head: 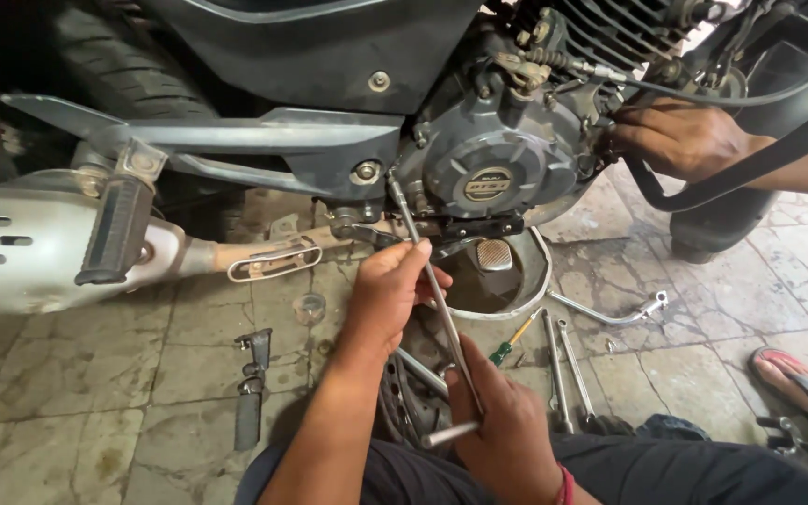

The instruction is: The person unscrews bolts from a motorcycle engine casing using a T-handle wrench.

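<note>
bare steel, the long t-handle socket wrench runs on a slant from my lap up to the motorcycle's engine cover, its working end pointing up and to the left, set against a bolt at the cover's lower left edge. its long axis leans only a little off upright in this view; the cross handle sits at the near end, lying crosswise. my right hand is wrapped tight around that near end, fingers folded over shaft and cross handle. my left hand is curled narrow about the shaft midway below the engine cover, steadying it.

below the engine cover sits a round drain pan with dark oil in it, just behind the shaft. to the right of the pan lie two spanners, a green-handled screwdriver and a bent lever on the stone floor. left of the engine cover the footpeg and chrome exhaust jut out. another person's hand rests on the engine's right side, and a sandalled foot stands well right.
</note>
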